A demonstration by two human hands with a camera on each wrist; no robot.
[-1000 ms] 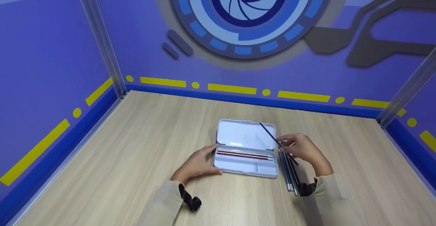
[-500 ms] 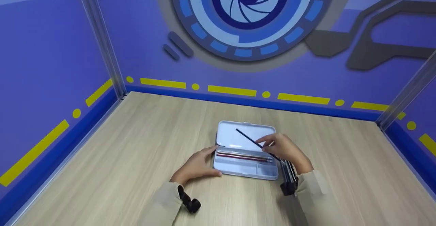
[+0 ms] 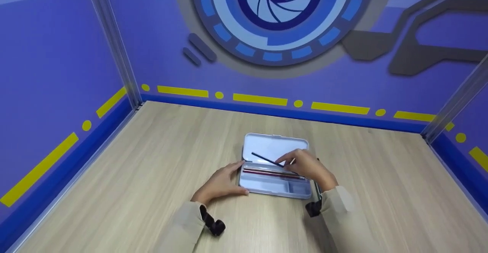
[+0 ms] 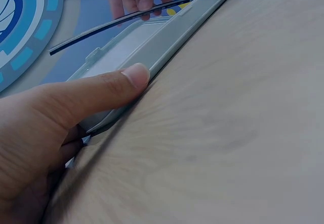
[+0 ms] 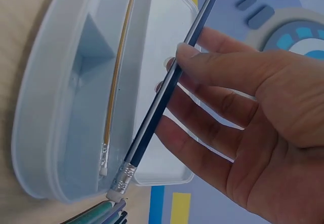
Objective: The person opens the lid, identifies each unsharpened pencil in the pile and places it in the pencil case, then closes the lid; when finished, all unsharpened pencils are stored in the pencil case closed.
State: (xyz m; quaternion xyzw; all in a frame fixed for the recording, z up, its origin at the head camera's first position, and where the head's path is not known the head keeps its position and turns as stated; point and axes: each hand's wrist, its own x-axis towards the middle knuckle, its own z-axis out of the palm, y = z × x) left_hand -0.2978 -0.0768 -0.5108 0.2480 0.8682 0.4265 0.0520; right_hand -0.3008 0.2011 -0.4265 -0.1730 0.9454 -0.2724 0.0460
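Observation:
A white pencil case lies with its lid folded back on the table. My left hand holds its left end, thumb along the front side and fingers at the back corner. Above the case, my right hand pinches a dark pencil between thumb and fingers. Its eraser end, with a silver ferrule, points down toward the case's right end in the right wrist view. A few pencils, reddish in the head view, lie side by side in the long back compartment.
Several more pencils lie on the table just right of the case, mostly hidden by my right arm in the head view. A small divider splits the front compartment. Purple panels enclose the wooden table.
My right hand has carried the dark pencil leftward from the pencils beside the case to above the case, turning it flatter. The left hand stays at the case's left end.

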